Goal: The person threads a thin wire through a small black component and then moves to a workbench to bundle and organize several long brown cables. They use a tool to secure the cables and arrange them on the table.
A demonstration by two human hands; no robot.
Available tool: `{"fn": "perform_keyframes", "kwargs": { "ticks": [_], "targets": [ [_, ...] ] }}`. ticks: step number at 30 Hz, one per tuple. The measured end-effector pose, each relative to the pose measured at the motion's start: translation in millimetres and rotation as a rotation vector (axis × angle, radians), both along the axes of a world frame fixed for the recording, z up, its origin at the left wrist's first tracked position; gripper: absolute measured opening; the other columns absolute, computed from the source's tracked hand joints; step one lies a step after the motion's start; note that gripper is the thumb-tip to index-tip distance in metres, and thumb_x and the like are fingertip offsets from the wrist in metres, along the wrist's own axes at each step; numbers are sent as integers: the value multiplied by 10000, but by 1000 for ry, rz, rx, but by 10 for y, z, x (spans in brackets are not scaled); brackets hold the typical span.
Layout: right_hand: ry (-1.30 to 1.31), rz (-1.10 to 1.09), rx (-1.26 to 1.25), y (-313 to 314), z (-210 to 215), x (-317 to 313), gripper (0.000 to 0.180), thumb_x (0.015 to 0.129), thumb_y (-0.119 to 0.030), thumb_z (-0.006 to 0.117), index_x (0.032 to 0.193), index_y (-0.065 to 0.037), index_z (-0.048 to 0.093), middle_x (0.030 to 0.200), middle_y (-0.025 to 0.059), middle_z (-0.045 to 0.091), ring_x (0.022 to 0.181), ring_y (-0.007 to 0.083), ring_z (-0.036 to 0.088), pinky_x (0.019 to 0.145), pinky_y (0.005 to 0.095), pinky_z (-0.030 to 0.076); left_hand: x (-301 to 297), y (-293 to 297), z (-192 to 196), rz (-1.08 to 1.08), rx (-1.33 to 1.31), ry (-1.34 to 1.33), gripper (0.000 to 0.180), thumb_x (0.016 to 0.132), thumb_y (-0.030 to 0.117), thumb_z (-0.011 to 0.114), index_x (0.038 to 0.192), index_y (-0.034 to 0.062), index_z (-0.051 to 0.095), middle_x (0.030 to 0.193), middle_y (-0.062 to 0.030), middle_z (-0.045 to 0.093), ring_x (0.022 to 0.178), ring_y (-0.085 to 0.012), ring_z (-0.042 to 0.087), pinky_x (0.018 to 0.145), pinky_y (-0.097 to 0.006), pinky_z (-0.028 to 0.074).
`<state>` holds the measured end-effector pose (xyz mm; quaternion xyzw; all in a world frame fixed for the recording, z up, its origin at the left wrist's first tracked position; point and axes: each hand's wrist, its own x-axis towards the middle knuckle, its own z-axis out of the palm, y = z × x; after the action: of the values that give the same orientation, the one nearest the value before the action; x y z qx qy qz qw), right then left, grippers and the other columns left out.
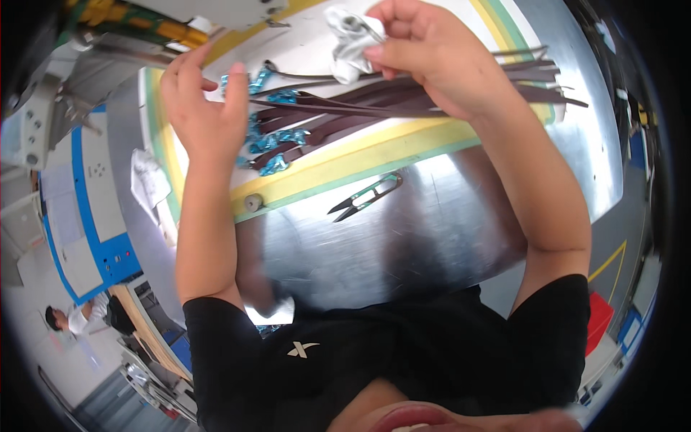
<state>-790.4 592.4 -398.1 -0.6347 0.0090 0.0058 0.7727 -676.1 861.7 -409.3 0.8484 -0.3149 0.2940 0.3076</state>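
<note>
My right hand (432,57) pinches a crumpled white cloth (353,43) with grey smudges, raised over the far side of the work board. My left hand (205,108) has its thumb and fingers apart and appears to hold nothing. It is beside the blue shiny wrapped ends (291,137) of several long, dark brown straps (360,101). These straps lie across the white board, their bare ends fanned out to the right beyond my right forearm. My left thumb overlaps one blue wrapping; whether it touches cannot be made out.
Green-handled thread snips (367,196) lie on the shiny metal table (324,252), near the board's yellow-green taped edge (331,183). A small round metal piece (253,202) sits by that edge. Another white cloth (150,180) hangs at the left. Machine parts (144,25) overhang the far left. A person (79,317) is farther off.
</note>
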Motion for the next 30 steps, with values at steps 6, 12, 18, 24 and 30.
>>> {"fn": "perform_keyframes", "kwargs": {
  "ticks": [6,12,18,24,30],
  "targets": [
    [-67,153,238,261,173,-211,319,896,-35,714,1199,-13,615,1030,68,705,882,100,651,767,254,504,-773,-26,499,-341,-76,713,646,702,325,916,1216,27,662,1037,-71,699,905,-180,639,803,-320,523],
    [27,226,236,780,183,-469,496,848,76,685,1321,-7,559,1209,104,663,919,102,666,824,252,539,-1393,464,312,-279,-446,767,321,796,113,820,1074,6,702,979,-73,715,846,-136,629,772,-277,522],
    [88,255,-29,677,-194,-524,494,868,-13,719,1335,45,567,1256,90,617,832,67,600,760,216,488,-2175,2073,463,231,-237,592,220,836,52,754,1039,-10,692,953,-54,700,864,-111,616,799,-263,500],
    [67,385,-41,402,-360,-415,273,994,-11,592,1262,44,587,1174,102,612,853,130,544,778,271,461,-3680,3536,420,513,-321,1103,211,886,98,731,1073,6,698,926,-27,720,863,-93,657,788,-271,521],
    [60,496,-113,738,-154,-399,146,993,-2,577,1132,29,610,1097,106,568,836,146,536,782,280,450,-4821,3644,-1468,751,-77,1520,327,785,204,808,1025,2,716,910,-162,738,865,-296,717,807,-412,551]
  ]
}}
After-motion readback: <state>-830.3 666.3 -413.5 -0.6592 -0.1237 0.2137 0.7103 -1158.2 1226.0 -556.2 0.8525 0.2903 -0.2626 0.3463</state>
